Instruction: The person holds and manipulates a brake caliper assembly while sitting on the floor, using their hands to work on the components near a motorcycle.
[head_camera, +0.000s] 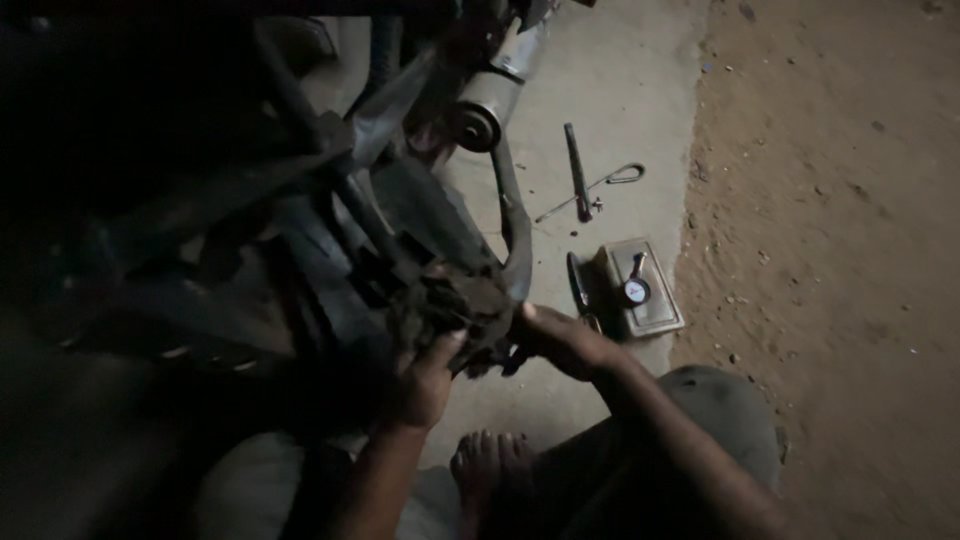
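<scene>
Ideally, keep your left hand (425, 385) cupped under the grimy dark part (455, 310) while your right hand (560, 340), grip closed on its edge, works it loose evenly beside the bent metal tube (515, 225).

A machine frame (330, 220) filled the left of the view. Both hands met at a grimy part (455, 310) on it, the left hand (425, 385) below, the right hand (560, 340) beside. A flat tin (650, 310) lay right of them, with a rod (577, 170) behind it.
</scene>
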